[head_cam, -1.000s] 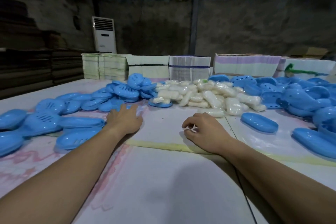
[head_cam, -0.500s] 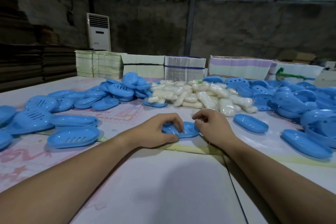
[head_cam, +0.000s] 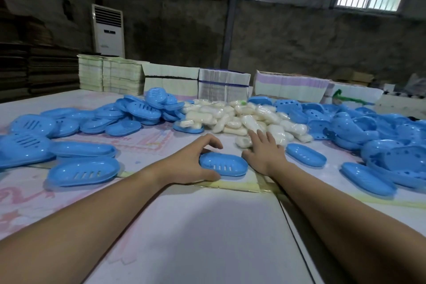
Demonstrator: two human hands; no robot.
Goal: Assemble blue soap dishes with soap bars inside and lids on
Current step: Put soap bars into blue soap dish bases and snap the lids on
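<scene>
1. The left hand [head_cam: 189, 163] held a blue soap dish [head_cam: 223, 164] on the white table [head_cam: 196, 233]. Its thumb and fingers [head_cam: 213, 142] curled round the dish's left end.
2. The dish sat flat, open side up, with slots in its bottom. It was in the middle of the table, close to the person.
3. The right hand [head_cam: 265, 152] reached out past the dish. Its fingers were straight and spread apart, with the tips on a wrapped soap bar [head_cam: 252, 123].
4. That bar was part of a pile of white soap bars [head_cam: 235, 117] just behind the dish.
5. More blue dishes [head_cam: 83, 170] lay on the left.
6. Blue lids [head_cam: 305, 154] lay on the right.
</scene>
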